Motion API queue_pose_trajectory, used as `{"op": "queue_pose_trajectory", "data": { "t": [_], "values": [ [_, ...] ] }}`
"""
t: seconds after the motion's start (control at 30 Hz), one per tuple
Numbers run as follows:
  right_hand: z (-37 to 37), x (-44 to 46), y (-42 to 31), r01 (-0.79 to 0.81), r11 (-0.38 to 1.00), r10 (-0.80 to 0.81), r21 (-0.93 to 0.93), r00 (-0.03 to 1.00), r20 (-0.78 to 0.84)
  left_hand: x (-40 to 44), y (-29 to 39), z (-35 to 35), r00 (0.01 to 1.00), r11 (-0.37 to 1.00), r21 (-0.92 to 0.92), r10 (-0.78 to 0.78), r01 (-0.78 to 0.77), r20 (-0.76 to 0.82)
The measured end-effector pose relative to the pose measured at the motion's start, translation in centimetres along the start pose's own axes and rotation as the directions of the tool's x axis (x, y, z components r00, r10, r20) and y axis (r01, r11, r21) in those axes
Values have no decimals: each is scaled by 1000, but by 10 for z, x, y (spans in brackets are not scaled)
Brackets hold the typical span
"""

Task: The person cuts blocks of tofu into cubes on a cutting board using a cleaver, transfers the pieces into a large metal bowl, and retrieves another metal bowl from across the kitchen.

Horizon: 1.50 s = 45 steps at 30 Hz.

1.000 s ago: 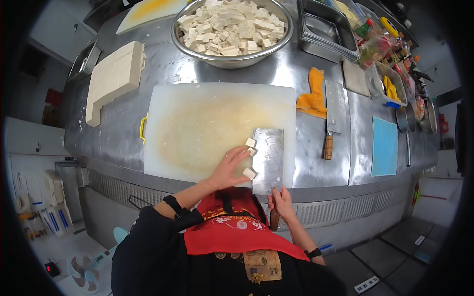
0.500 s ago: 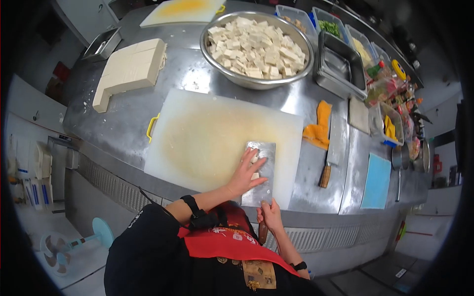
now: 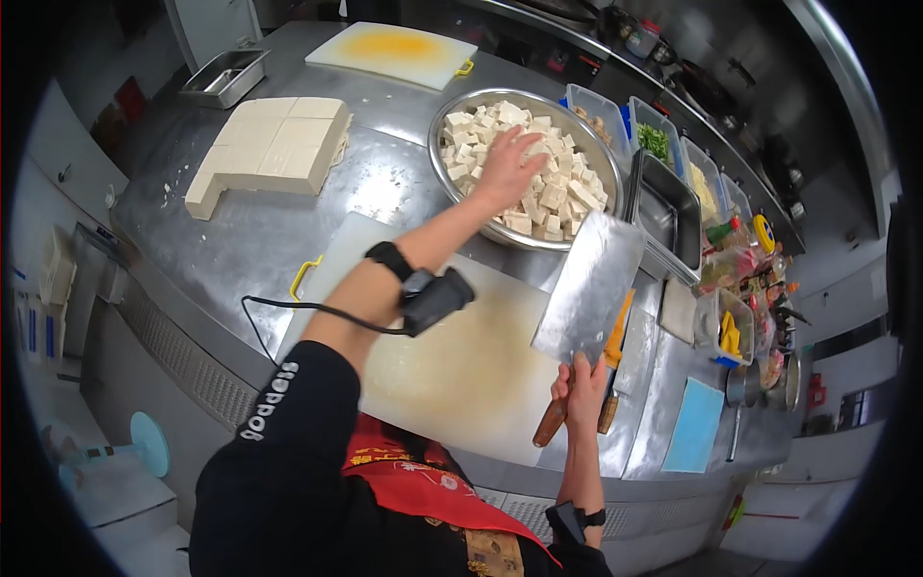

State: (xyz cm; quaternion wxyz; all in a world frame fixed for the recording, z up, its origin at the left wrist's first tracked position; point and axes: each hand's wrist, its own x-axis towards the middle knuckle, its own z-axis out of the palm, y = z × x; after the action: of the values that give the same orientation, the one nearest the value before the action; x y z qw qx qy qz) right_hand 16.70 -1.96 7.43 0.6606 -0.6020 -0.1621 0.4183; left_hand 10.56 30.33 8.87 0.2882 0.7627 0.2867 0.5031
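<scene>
White tofu cubes point(image 3: 553, 197) fill the steel bowl point(image 3: 443, 183) beyond the cutting board point(image 3: 452, 361). Left hand point(image 3: 510, 171): open, fingers spread, over the cubes (contact cannot be determined). Right hand point(image 3: 581, 389): closed around the handle of the cleaver point(image 3: 591, 288), blade raised above the board's right side. Uncut tofu point(image 3: 274, 144) lies left of the bowl.

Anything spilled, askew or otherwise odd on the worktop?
Only minor mess: white scraps lie along the right side of the notched white block and are scattered to its left. The far cutting board is stained orange-yellow across its middle. Nothing looks tipped over or broken.
</scene>
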Motion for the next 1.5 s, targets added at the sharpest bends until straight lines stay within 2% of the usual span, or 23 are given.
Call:
{"op": "queue_pose_trajectory", "data": {
  "t": [0.07, 0.13, 0.17, 0.2, 0.23, 0.27, 0.33, 0.43, 0.53, 0.6, 0.77, 0.83, 0.87, 0.9, 0.97, 1.0, 1.1, 1.13, 1.2, 1.3, 1.37, 1.5],
  "values": [
    [-24, -3, 19, 9, 991, -5, -131, 1000, 27, -17, -9, -42, 998, 990, -143, -2, -6, -56],
    [-39, -11, 32, 72, 949, -58, -308, 997, 56, -62, -10, -97, 981, 965, -180, -191, 192, 25],
    [-55, -11, 46, 152, 902, -101, -405, 984, 146, -90, -14, -124, 964, 953, -143, -259, 266, 65],
    [-77, -7, 66, 278, 745, -196, -606, 960, 200, -125, -26, -147, 940, 926, -165, -339, 339, 33],
    [-90, -4, 81, 383, 530, -271, -757, 922, 277, -158, -30, -172, 933, 925, -131, -361, 357, -7],
    [-87, -5, 83, 427, 452, -313, -783, 898, 309, -192, -41, -197, 896, 890, -136, -443, 435, -29],
    [-71, -9, 80, 509, 281, -386, -813, 836, 390, -248, -51, -249, 777, 777, 57, -619, 627, -115],
    [-45, -7, 86, 490, 93, -385, -867, 820, 422, -296, -53, -314, 689, 695, 90, -672, 713, -270],
    [-19, -5, 100, 425, 135, -320, -895, 874, 366, -307, -63, -356, 681, 728, 86, -584, 680, -442],
    [6, -7, 107, 360, 170, -311, -917, 903, 296, -301, -73, -379, 686, 759, 44, -560, 650, -464],
    [59, -4, 142, 233, 200, -349, -952, 925, 153, -292, -133, -454, 753, 817, 30, -516, 576, -409],
    [78, -6, 152, 129, 236, -314, -963, 948, 50, -296, -153, -488, 694, 734, 65, -604, 676, -393],
    [69, -2, 167, 164, 259, -318, -952, 945, 76, -303, -165, -504, 680, 716, 71, -620, 694, -391],
    [75, -1, 168, 158, 221, -317, -962, 945, 82, -305, -178, -522, 669, 701, 80, -633, 709, -389],
    [92, -9, 167, 145, 135, -301, -980, 948, 99, -305, -193, -558, 743, 734, 198, -557, 649, -370],
    [99, -13, 166, 132, 141, -267, -981, 959, 91, -306, -197, -572, 774, 742, 254, -525, 620, -354],
    [131, -15, 156, 236, -87, -379, -968, 890, 251, -300, -211, -598, 814, 768, 304, -456, 564, -360],
    [149, -10, 152, 240, -78, -423, -968, 871, 250, -298, -217, -603, 831, 769, 335, -441, 544, -339],
    [185, 7, 140, 292, 19, -401, -956, 878, 260, -293, -224, -609, 866, 771, 399, -406, 496, -293],
    [249, 50, 128, 321, 199, -357, -926, 904, 237, -285, -236, -610, 857, 744, 425, -430, 515, -286],
    [292, 87, 123, 452, 165, -405, -876, 841, 358, -281, -250, -618, 852, 667, 530, -417, 523, -317],
    [338, 195, 135, 524, 374, -466, -765, 820, 334, -286, -300, -653, 804, 481, 654, -456, 584, -382]
  ]
}}
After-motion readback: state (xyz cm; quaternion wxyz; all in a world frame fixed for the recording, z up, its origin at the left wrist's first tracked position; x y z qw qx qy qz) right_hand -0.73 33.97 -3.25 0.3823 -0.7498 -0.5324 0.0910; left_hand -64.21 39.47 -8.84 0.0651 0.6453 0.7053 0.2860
